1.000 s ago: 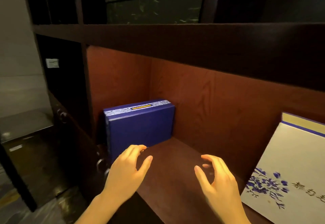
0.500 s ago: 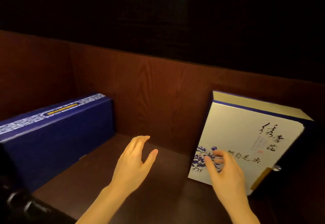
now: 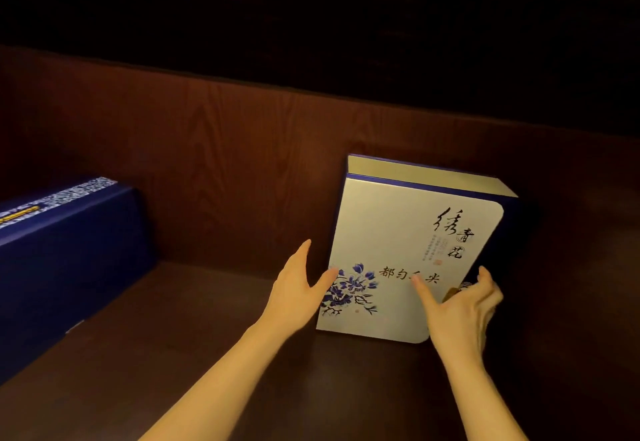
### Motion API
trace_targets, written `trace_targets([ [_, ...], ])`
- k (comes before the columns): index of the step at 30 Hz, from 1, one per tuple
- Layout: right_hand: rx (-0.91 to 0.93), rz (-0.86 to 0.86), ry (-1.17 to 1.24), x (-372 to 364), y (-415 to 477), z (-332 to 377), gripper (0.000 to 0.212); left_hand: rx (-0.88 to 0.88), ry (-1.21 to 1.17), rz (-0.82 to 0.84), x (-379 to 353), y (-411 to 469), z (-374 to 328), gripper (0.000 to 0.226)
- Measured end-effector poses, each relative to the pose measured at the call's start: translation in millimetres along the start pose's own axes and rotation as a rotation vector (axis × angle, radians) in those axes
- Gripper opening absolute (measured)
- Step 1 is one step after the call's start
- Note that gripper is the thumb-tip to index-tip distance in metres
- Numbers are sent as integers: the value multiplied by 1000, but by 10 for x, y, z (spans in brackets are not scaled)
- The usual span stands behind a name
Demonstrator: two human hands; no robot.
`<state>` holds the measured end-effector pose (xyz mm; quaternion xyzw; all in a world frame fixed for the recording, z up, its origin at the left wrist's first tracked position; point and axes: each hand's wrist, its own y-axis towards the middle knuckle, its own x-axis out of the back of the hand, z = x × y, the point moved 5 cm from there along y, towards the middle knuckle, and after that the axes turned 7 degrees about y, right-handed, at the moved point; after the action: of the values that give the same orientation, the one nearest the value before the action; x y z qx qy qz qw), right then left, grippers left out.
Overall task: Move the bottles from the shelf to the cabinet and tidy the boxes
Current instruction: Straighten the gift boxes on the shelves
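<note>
A white box (image 3: 398, 232) with blue flowers and black calligraphy stands upright on the dark wooden shelf (image 3: 214, 354), leaning back against the rear panel. My left hand (image 3: 298, 288) is open at the box's left edge, thumb on the front face. My right hand (image 3: 460, 309) is at the box's lower right corner, thumb on the front face and fingers curled around the right edge near a brown clasp. A dark blue box (image 3: 65, 250) with a patterned top strip stands at the far left. No bottle is in view.
The brown wood-grain rear panel (image 3: 225, 163) closes the compartment behind the boxes. A dark upper shelf board overhangs the top of the view. Bare shelf surface lies between the two boxes.
The view swung right from the blue box to the white one. Both hands moved right and forward; the left one reached the white box's left edge, the right one its right edge.
</note>
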<state>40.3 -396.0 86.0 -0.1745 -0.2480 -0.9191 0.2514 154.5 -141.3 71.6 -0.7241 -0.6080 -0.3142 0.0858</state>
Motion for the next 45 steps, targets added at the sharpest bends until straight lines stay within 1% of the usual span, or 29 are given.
trace_targets([
  [3,-28,31,57,-47,137,-85,124,23,-66,43,-185,119,-85,88],
  [6,-48,-14,78,-36,237,-182,126,52,-148,87,-335,190,-146,85],
  [11,-94,63,145,-66,350,-316,128,-14,-91,79,-456,232,-209,66],
  [15,-93,69,136,-67,396,-333,125,-10,-67,45,-465,259,-207,63],
  [23,-82,70,96,-22,293,-319,126,0,-18,15,-407,194,-172,51],
  [29,-71,71,67,59,120,-261,127,2,4,-2,-297,38,-121,57],
  [45,-90,51,26,425,-577,-178,127,-20,28,13,4,-576,-122,52],
])
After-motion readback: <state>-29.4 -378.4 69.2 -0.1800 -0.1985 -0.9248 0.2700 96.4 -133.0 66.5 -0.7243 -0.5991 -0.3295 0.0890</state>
